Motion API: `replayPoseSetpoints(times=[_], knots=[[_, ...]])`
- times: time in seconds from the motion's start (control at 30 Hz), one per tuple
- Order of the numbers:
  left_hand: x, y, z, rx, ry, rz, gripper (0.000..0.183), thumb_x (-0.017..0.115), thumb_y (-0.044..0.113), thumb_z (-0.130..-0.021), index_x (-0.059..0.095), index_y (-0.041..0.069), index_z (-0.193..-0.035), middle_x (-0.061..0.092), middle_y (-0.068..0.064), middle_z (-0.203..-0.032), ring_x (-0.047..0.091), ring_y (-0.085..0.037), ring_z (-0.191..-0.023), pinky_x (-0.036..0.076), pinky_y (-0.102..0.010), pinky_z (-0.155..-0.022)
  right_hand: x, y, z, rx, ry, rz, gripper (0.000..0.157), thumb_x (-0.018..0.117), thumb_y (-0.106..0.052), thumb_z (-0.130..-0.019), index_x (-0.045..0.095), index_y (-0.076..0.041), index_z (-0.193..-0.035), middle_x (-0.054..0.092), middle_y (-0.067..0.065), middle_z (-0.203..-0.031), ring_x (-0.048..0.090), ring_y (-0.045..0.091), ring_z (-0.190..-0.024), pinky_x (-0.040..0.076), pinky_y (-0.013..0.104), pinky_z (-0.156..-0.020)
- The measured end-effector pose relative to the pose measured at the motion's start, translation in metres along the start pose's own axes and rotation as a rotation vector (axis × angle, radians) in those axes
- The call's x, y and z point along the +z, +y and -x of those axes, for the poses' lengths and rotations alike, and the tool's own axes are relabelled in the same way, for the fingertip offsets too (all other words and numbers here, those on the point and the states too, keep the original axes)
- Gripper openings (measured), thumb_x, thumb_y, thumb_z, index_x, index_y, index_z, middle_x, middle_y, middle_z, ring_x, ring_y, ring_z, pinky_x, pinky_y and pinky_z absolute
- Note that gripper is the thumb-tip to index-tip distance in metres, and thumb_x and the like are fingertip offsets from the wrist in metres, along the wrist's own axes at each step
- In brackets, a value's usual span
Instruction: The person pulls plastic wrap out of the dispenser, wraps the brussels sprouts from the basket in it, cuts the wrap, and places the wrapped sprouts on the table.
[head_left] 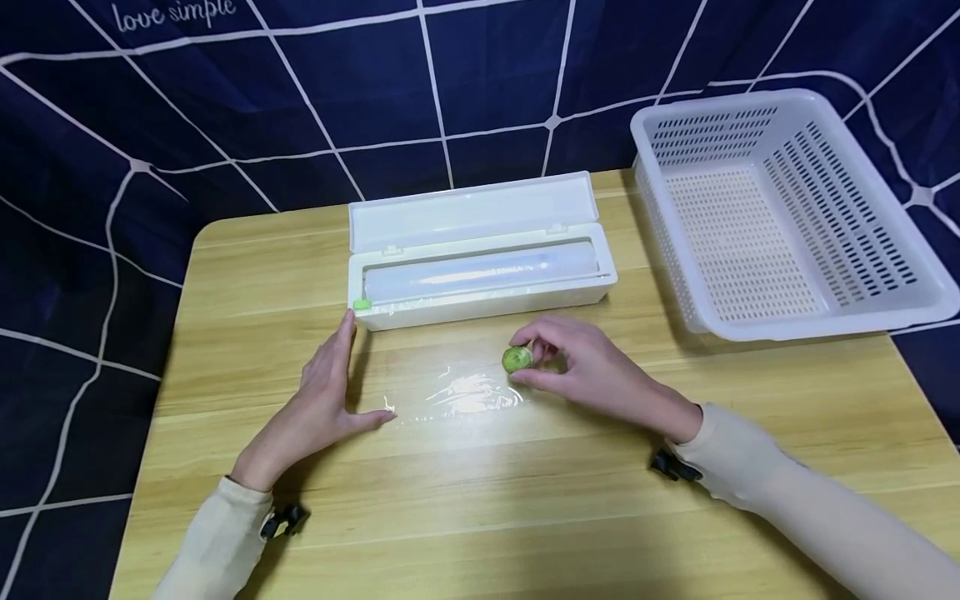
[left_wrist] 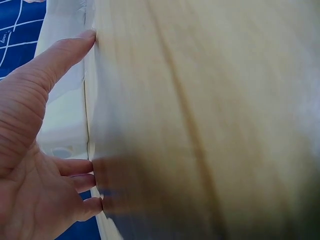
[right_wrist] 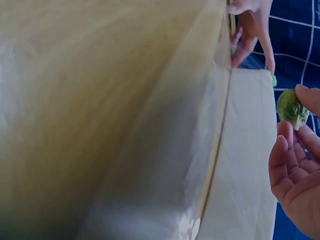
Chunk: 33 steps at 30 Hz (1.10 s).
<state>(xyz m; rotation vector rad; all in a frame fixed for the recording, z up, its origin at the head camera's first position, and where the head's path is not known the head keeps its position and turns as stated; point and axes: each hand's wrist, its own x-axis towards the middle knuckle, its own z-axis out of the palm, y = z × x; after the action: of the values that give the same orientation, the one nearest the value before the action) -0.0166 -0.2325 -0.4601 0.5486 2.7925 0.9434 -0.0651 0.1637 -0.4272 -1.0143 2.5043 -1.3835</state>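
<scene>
In the head view a Brussels sprout point(head_left: 517, 359) is pinched between the thumb and fingers of my right hand point(head_left: 581, 358), over a sheet of clear cling film point(head_left: 472, 396) spread on the table. The right wrist view shows the sprout's pale stem end and green leaves point(right_wrist: 292, 109). My left hand point(head_left: 318, 404) rests at the film's left side, thumb spread wide from nearly straight fingers, fingertips by the box's front left corner. Behind both hands stands a white cling film box point(head_left: 495, 302), lid raised, with a film roll point(head_left: 480, 272) inside.
A white perforated plastic basket point(head_left: 810, 325) stands at the right back of the wooden table point(head_left: 420, 517). A small green piece point(head_left: 362, 304) sits on the box's front left corner. Behind the table hangs a dark blue cloth point(head_left: 360, 92) with white lines.
</scene>
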Motion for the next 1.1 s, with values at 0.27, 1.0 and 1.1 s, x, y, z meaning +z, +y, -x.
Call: replayPoseSetpoints(times=[0.27,1.0,1.1], knots=[[-0.002,-0.001,0.002,-0.01,-0.012,-0.001,0.152,0.102,0.032,-0.079,-0.015,0.014,-0.174,0.003,-0.021,-0.18,0.014,-0.052,-0.16,0.016,-0.078,-0.12,0.016,-0.002,0.002,0.041,-0.055,-0.004,0.038,0.094,-0.015,-0.089,0.074,-0.016,-0.121,0.064,-0.01,-0.095,0.062,0.013,-0.085,0.054,0.028,-0.071],[0.0,0.002,0.0,-0.024,-0.006,-0.016,0.157,0.104,0.033,-0.077,-0.018,0.016,-0.173,0.002,-0.02,-0.18,0.013,-0.05,-0.161,0.014,-0.077,-0.122,0.037,-0.006,-0.016,0.122,-0.169,0.09,0.029,0.089,-0.018,-0.095,0.073,-0.013,-0.118,0.062,-0.007,-0.089,0.06,0.011,-0.084,0.055,0.03,-0.08],[0.0,0.002,-0.001,-0.025,-0.01,-0.011,0.156,0.103,0.034,-0.077,-0.019,0.017,-0.173,0.002,-0.02,-0.18,0.012,-0.05,-0.162,0.014,-0.077,-0.122,0.037,-0.007,-0.018,0.134,-0.174,0.097,0.029,0.089,-0.018,-0.094,0.073,-0.012,-0.118,0.062,-0.007,-0.089,0.06,0.01,-0.084,0.055,0.031,-0.08]])
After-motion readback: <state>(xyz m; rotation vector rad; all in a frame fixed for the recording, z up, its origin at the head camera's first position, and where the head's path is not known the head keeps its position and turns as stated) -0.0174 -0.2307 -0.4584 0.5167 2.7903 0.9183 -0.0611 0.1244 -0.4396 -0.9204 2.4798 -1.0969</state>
